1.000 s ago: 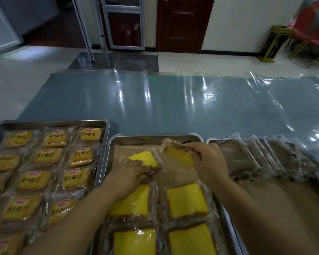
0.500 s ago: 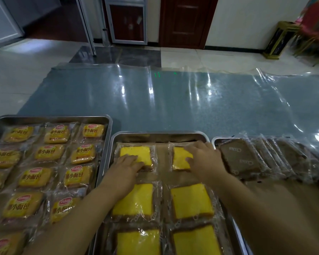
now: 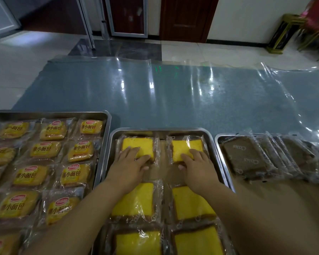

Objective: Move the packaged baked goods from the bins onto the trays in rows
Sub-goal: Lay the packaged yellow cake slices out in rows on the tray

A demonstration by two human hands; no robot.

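Cake packs (image 3: 136, 148), aloft a second ago, now lie in the tray (image 3: 160, 130) — both hands' fingers (image 3: 134, 153) straight, pressing them flat — far row filled.

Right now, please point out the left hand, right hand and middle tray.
left hand (image 3: 129, 166), head view, back of the hand.
right hand (image 3: 199, 168), head view, back of the hand.
middle tray (image 3: 160, 129), head view, far rim.

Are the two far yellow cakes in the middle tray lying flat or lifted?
Flat. The left cake and the right cake lie in the middle tray, with left hand and right hand resting on them.
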